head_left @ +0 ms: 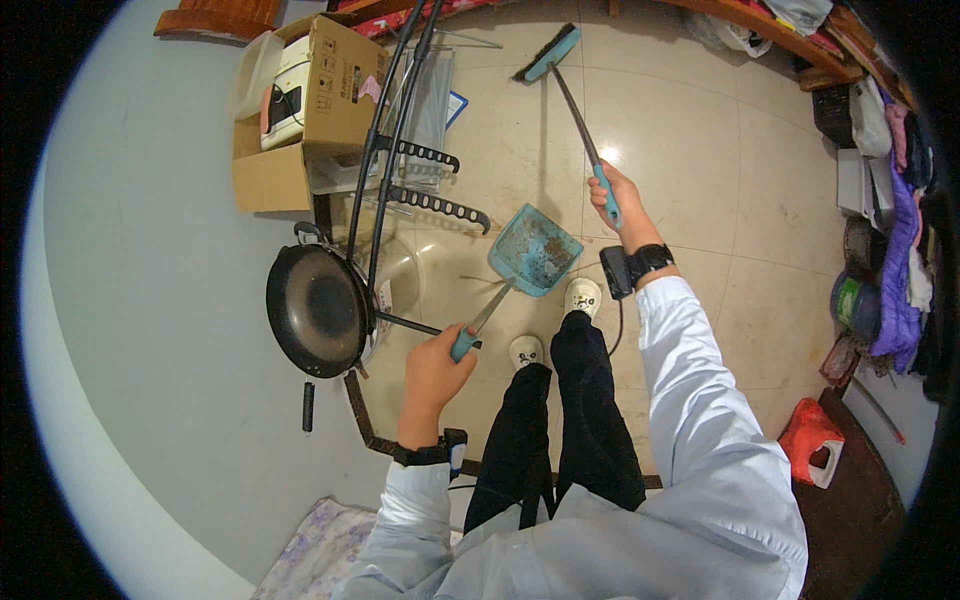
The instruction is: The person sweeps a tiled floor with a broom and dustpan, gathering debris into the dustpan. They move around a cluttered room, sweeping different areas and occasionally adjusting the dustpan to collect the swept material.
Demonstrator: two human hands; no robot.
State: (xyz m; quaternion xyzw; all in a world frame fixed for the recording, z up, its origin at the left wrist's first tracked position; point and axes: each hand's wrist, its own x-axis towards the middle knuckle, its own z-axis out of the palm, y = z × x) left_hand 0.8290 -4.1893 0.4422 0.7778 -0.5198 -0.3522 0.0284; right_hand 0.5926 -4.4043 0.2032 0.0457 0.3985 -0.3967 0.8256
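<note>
My left hand [435, 376] is wrapped round the blue grip of a dustpan [536, 250], whose teal pan lies ahead of my shoes with brownish dirt or stains in it. Further up and to the right, my right hand [619, 203] grips the blue end of a broom handle. The broom head [554, 54], teal with dark bristles, is at the far side of the tiled floor, well apart from the dustpan. Both wrists carry black straps with small devices.
Left of me stand a black metal rack [384, 180], a wok [318, 311] and an open cardboard box [335, 95] holding a white appliance. Clothes and bags line the right side, with purple cloth [903, 270] among them. A red-and-white package [811, 442] sits nearer on the right.
</note>
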